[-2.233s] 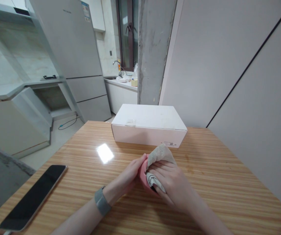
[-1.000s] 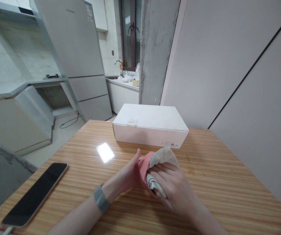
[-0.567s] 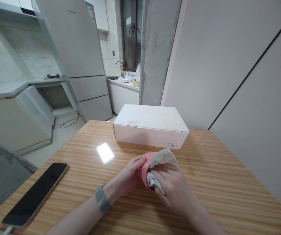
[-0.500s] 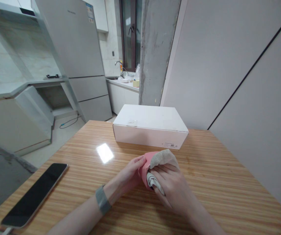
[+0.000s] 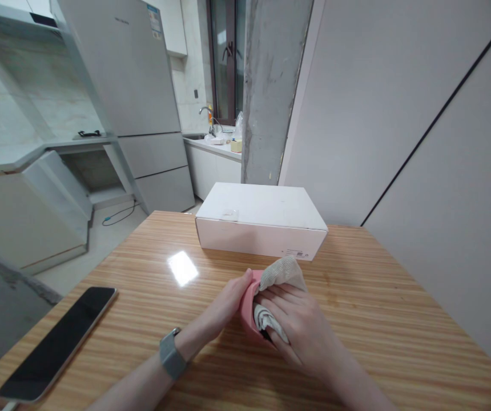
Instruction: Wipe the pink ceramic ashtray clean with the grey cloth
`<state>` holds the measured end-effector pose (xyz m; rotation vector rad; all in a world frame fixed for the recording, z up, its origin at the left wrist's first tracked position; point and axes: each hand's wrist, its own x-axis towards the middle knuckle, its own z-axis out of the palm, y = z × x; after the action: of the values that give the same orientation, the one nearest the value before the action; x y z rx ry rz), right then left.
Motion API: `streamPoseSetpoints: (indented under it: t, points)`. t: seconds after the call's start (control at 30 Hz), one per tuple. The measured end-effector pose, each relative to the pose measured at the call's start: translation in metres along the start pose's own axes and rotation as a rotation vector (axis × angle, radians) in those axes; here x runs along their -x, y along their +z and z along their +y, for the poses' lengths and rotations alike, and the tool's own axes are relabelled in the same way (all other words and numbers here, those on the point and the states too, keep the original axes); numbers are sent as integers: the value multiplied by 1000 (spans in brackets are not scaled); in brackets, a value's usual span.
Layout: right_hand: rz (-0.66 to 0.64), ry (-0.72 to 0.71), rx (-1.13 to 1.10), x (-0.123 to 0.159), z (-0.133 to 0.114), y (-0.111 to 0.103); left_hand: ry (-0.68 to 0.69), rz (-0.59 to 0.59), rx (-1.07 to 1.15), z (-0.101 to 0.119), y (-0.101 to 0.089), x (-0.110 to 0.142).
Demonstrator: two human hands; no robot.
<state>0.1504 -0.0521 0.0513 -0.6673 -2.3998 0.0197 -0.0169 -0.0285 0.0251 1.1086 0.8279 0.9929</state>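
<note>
A pink cup-like container [image 5: 248,311] is tilted above the table, its opening turned toward my right hand. My left hand [image 5: 230,302] is closed around its far left side, thumb at the rim. A light grey ribbed cloth [image 5: 283,273] is bunched in the opening, part of it folded up over the rim. My right hand [image 5: 299,319] is closed on the cloth, with its fingertips pushed inside the container and hidden there. A small dark patch shows at the container's lower rim. A grey band circles my left wrist.
Behind my hands a white box [image 5: 260,234] lies on the wood-grain table [image 5: 382,319]. At the left edge is a black phone [image 5: 59,345] with a cable plugged in. Beyond stand a fridge [image 5: 117,74], a sink counter and a concrete pillar [image 5: 266,91].
My left hand and the pink container have shifted slightly left, and the container has turned a little. My right hand stays inside it with the cloth.
</note>
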Motion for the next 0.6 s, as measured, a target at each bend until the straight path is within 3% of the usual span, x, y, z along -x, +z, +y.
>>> streamPoseSetpoints:
  t: [0.2,0.37,0.5,0.6]
  points:
    - [21,39,-19,1,4,-2,27,24,-8,-5,0,1]
    - [42,147,1,1,7,-7,-78,-91,281,-14,0,1]
    - [25,72,-13,2,7,-8,-159,-147,491,-11,3,0]
    - [-25,19,-16,2,1,-2,-193,-94,491,-7,3,-2]
